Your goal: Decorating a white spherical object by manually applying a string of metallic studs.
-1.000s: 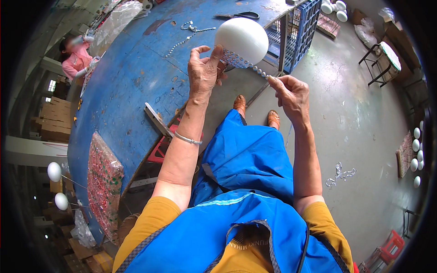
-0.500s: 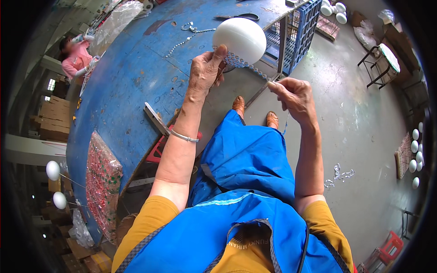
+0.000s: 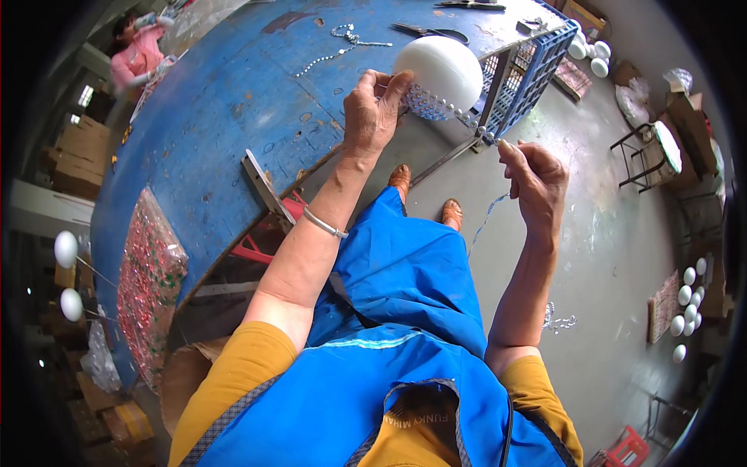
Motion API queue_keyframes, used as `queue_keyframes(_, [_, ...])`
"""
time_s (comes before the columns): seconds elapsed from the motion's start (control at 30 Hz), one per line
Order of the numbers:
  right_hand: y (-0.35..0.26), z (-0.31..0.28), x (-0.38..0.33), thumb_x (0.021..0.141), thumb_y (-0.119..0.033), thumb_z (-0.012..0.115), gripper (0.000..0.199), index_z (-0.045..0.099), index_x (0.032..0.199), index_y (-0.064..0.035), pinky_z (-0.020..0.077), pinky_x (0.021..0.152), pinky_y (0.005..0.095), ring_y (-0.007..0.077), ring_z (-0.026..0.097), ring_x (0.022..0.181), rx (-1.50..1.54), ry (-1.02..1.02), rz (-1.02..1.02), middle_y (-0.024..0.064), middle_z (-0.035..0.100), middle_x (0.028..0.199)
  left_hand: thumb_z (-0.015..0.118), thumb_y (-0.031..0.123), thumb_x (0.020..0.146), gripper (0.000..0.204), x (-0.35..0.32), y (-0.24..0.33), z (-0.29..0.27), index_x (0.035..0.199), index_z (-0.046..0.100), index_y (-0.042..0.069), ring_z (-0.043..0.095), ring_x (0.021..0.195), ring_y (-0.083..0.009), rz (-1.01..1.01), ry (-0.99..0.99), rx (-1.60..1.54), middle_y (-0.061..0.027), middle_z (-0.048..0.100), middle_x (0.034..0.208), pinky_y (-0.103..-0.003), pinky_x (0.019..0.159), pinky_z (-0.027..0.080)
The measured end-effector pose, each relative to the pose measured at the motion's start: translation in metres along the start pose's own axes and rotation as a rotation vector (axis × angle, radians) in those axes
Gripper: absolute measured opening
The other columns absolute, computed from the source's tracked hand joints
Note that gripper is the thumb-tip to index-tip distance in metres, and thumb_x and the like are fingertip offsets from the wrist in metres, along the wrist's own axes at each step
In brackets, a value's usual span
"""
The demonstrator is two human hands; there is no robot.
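A seated worker in a blue apron is wrapping a sparkling string of small silver beads (image 3: 455,111) around a smooth white foam ball (image 3: 445,68), held just above the near edge of a scuffed blue-painted round worktable (image 3: 226,117). The left hand (image 3: 372,113) is curling its fingers around the ball's lower left side, thumb pressing on the bead rows already laid there; the right hand (image 3: 533,171) is pinching the taut string between thumb and forefinger, the loose tail hanging down past the wrist toward the floor.

Judging by the ball, only a small patch low on it is carrying beads, while most of the white surface is showing bare, so the greater part of the covering appears to be remaining.

On the table a pair of dark scissors (image 3: 432,31) and a loose bead chain (image 3: 342,40) are lying; a blue plastic crate (image 3: 537,66) is standing at its edge. More white balls (image 3: 689,307) are resting on the grey concrete floor (image 3: 615,233), and another person in pink (image 3: 136,54) is working at the far side.
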State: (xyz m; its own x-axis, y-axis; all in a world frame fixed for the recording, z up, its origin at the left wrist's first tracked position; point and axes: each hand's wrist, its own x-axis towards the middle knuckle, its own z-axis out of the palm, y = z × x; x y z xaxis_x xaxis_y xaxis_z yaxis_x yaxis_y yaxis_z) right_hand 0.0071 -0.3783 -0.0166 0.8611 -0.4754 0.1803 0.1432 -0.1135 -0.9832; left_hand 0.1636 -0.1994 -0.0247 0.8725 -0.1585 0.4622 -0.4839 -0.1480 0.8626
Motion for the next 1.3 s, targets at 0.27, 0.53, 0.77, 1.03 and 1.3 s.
queue_keyframes(0.27, [0.046, 0.017, 0.014, 0.082, -0.025, 0.074, 0.028, 0.066, 0.073, -0.0006, 0.0354, 0.039, 0.019, 0.004, 0.048, 0.044, 0.024, 0.02, 0.074, -0.0014, 0.054, 0.054, 0.062, 0.057, 0.083, 0.059, 0.003, 0.027, -0.014, 0.084, 0.063, -0.003, 0.062, 0.062, -0.0187, -0.225, -0.249, 0.048, -0.0104, 0.065, 0.067, -0.034, 0.059, 0.05])
queue_keyframes(0.53, [0.007, -0.007, 0.011, 0.081, -0.027, 0.075, 0.03, 0.066, 0.072, -0.0008, 0.037, 0.039, 0.019, 0.0043, 0.049, 0.044, -0.002, -0.059, 0.055, -0.0009, 0.054, 0.055, 0.069, 0.067, 0.069, 0.071, 0.009, 0.004, -0.021, 0.08, 0.061, -0.003, 0.058, 0.057, -0.0115, -0.461, -0.405, -0.172, -0.0051, 0.06, 0.063, -0.025, 0.054, 0.048])
queue_keyframes(0.77, [0.034, -0.003, 0.021, 0.081, -0.029, 0.075, 0.031, 0.066, 0.073, -0.0006, 0.0376, 0.04, 0.0189, 0.0045, 0.05, 0.044, 0.033, -0.069, 0.084, -0.0002, 0.055, 0.055, 0.071, 0.056, 0.075, 0.057, -0.003, 0.005, 0.008, 0.085, 0.06, 0.002, 0.05, 0.049, -0.0034, -0.13, 0.037, -0.2, -0.0003, 0.058, 0.068, -0.019, 0.041, 0.038])
queue_keyframes(1.03, [0.05, 0.019, 0.024, 0.081, -0.029, 0.075, 0.031, 0.066, 0.073, -0.0001, 0.0374, 0.039, 0.0193, 0.0046, 0.05, 0.044, 0.181, -0.042, 0.085, 0.0003, 0.055, 0.055, 0.072, 0.056, 0.075, 0.06, -0.01, 0.012, 0.006, 0.083, 0.062, -0.003, 0.053, 0.055, -0.0063, 0.08, 0.014, 0.048, -0.0019, 0.06, 0.065, -0.024, 0.05, 0.045])
queue_keyframes(1.3, [0.022, -0.002, 0.012, 0.082, -0.028, 0.075, 0.03, 0.066, 0.072, -0.0001, 0.0369, 0.039, 0.0194, 0.0046, 0.05, 0.044, 0.069, -0.084, 0.067, 0.0, 0.055, 0.055, 0.073, 0.058, 0.073, 0.064, 0.01, 0.015, -0.009, 0.082, 0.063, -0.005, 0.056, 0.057, -0.0088, -0.403, -0.153, -0.08, -0.0024, 0.058, 0.061, -0.026, 0.049, 0.047])
